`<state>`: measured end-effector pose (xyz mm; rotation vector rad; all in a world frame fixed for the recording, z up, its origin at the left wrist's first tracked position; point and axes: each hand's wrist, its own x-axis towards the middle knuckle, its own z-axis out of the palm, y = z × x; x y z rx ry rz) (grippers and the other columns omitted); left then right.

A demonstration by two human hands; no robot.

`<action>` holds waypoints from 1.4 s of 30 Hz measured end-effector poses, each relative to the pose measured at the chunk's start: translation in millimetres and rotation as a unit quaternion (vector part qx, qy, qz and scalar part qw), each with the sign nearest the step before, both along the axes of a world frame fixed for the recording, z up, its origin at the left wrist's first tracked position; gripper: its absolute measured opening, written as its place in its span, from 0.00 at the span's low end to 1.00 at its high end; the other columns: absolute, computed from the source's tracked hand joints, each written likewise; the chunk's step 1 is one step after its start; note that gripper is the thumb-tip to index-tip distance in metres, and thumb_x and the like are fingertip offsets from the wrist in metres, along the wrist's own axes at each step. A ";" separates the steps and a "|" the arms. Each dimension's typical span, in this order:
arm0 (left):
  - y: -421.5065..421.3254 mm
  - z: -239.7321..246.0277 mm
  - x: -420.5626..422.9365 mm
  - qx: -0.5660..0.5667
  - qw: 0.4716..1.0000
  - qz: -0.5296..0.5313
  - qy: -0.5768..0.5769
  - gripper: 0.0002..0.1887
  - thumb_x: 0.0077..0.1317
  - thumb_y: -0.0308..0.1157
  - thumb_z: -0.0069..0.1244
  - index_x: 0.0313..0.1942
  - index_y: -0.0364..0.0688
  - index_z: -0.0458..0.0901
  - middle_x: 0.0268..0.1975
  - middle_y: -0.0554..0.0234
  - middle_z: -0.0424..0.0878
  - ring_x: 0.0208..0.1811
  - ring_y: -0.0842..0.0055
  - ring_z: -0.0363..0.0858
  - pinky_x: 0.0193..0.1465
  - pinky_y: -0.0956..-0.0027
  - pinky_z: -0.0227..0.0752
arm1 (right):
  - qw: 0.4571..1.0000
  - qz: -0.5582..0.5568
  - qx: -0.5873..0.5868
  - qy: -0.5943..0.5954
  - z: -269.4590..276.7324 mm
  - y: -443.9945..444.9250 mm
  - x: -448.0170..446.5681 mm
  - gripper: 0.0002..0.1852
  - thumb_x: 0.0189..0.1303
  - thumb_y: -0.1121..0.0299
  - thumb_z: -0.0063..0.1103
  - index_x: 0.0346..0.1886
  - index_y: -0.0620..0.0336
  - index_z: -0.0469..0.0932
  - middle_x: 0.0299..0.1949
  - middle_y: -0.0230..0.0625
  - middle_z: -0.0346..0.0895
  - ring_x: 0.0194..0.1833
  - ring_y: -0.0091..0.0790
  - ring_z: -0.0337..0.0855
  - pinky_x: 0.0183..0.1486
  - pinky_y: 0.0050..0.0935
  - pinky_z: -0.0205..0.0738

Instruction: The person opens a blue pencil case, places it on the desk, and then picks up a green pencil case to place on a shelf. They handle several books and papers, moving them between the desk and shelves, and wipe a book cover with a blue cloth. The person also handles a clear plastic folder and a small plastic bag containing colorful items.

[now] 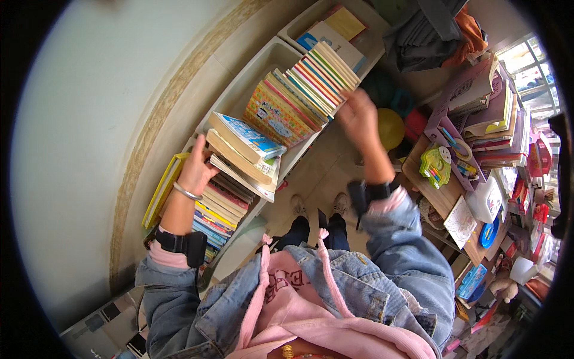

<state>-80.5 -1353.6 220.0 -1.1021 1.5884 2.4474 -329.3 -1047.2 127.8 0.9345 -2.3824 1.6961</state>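
My left hand (197, 168), with a silver bangle at the wrist, rests at the left ends of stacked books, its fingers at a thin white book (240, 179); whether it grips that book is unclear. Thick paperbacks, one with a blue cover (251, 134), lie just above it. A yellow patterned book (278, 114) leans against a row of upright books (320, 78) in a light plastic bin (233, 89). My right hand (356, 114), blurred, is beside the right end of that row. It shows no held object. More books (219, 211) are packed below my left hand.
A yellow folder (163, 190) stands against the wall at left. Another bin at the top holds a notebook (332, 42). To the right, a wooden desk (432, 179) carries a purple file rack (448, 130), papers and a green toy case (436, 166). A yellow ball (389, 129) lies beyond my right hand.
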 end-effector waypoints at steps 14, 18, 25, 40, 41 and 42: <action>62.2 1.6 -20.1 -0.611 0.784 -0.092 -0.057 0.63 0.43 0.47 0.68 0.67 0.31 0.38 0.61 0.32 0.59 0.61 0.48 0.61 0.65 0.58 0.56 | 0.950 -0.004 0.312 0.008 34.1 -58.8 7.2 0.31 0.54 0.40 0.54 0.46 0.62 0.74 0.41 0.52 0.78 0.43 0.52 0.78 0.45 0.42 0.72; 42.0 2.8 -21.8 -0.648 0.744 -0.152 -0.054 0.70 0.33 0.52 0.72 0.67 0.32 0.37 0.59 0.32 0.62 0.60 0.48 0.60 0.65 0.55 0.55 | 0.971 0.116 0.208 0.015 20.1 -31.1 24.9 0.45 0.51 0.45 0.64 0.65 0.63 0.58 0.57 0.56 0.67 0.58 0.54 0.68 0.58 0.41 0.64; -53.2 -25.9 -50.6 -0.494 0.868 -0.051 -0.011 0.50 0.54 0.60 0.56 0.65 0.32 0.55 0.53 0.51 0.72 0.56 0.67 0.69 0.62 0.67 0.59 | 0.980 0.192 0.041 0.038 -29.2 -12.8 36.5 0.70 0.30 0.34 0.72 0.69 0.67 0.39 0.68 0.59 0.43 0.70 0.56 0.45 0.70 0.43 0.44; 18.9 -12.7 -18.5 -0.499 0.838 -0.221 0.031 0.31 0.65 0.44 0.49 0.58 0.25 0.65 0.50 0.45 0.78 0.49 0.65 0.78 0.53 0.67 0.70 | 0.964 0.185 0.036 0.185 -36.1 -63.9 37.5 0.69 0.12 0.52 0.84 0.65 0.49 0.47 0.68 0.64 0.36 0.67 0.67 0.46 0.67 0.51 0.50; 32.8 -13.4 -15.4 -0.559 0.797 -0.230 0.021 0.34 0.65 0.46 0.49 0.60 0.26 0.61 0.52 0.42 0.76 0.51 0.60 0.77 0.55 0.63 0.68 | 0.965 0.189 0.038 0.180 -33.7 -62.4 35.5 0.69 0.12 0.52 0.84 0.65 0.49 0.48 0.67 0.64 0.37 0.67 0.66 0.46 0.67 0.51 0.49; 41.1 -11.8 -16.1 -0.608 0.757 -0.239 0.007 0.37 0.64 0.48 0.49 0.62 0.27 0.58 0.54 0.40 0.73 0.53 0.54 0.75 0.57 0.59 0.67 | 0.964 0.196 0.036 0.177 -31.6 -59.9 33.0 0.68 0.13 0.51 0.84 0.65 0.49 0.49 0.67 0.63 0.39 0.67 0.66 0.45 0.68 0.50 0.48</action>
